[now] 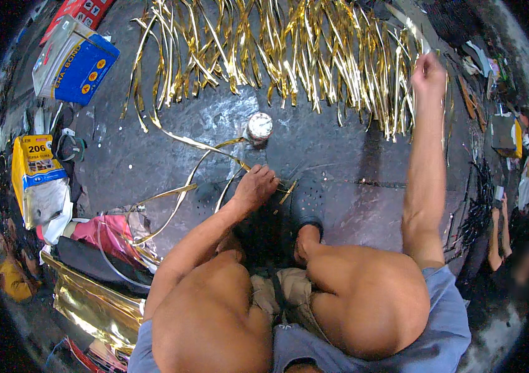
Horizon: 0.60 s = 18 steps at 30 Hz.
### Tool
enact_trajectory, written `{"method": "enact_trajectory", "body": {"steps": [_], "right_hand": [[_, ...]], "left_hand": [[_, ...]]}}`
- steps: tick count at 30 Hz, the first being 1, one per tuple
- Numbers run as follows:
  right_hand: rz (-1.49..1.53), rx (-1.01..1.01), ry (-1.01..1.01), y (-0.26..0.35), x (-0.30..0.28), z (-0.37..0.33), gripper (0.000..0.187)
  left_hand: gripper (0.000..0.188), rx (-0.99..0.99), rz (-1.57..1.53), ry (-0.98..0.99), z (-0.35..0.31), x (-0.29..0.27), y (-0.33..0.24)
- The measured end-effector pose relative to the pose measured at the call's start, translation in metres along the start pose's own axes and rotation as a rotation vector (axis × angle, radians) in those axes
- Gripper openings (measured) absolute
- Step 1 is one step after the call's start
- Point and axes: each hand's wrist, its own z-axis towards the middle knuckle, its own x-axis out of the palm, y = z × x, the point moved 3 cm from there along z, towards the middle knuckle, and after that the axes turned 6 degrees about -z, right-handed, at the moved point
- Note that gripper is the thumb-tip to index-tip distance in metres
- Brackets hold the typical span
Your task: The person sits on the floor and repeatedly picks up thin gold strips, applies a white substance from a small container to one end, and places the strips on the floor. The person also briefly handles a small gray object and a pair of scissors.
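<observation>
My left hand point(257, 186) is closed round the thin gold strips point(215, 148) between my knees. They trail away to the left in loose curves, and a short end pokes out past my fingers. My right arm is stretched far out, and my right hand point(429, 74), slightly blurred, is pinched at the right end of a wide row of shiny gold strips point(302, 56). Whatever lies between its fingers is hard to make out. A small round tin with a whitish top point(259, 126) stands on the dark floor mat point(345, 149), just beyond my left hand.
At the left are a blue and white box point(81, 65), a yellow and blue package point(41, 174) and pink material point(109, 235). A gold sheet point(93, 304) lies at lower left. Black strips point(479, 199) and another person's arms point(501, 233) are at the right.
</observation>
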Motion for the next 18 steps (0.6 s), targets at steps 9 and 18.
{"method": "enact_trajectory", "body": {"steps": [9, 18], "right_hand": [[1.035, 1.241, 0.116, 0.025, 0.097, -0.228, 0.014], [0.63, -0.131, 0.781, 0.224, 0.035, -0.273, 0.077]], "left_hand": [[0.007, -0.759, -0.369, -1.099, -0.088, -0.192, 0.044], [0.026, -1.071, -0.191, -1.026, -0.195, -0.315, 0.101]]}}
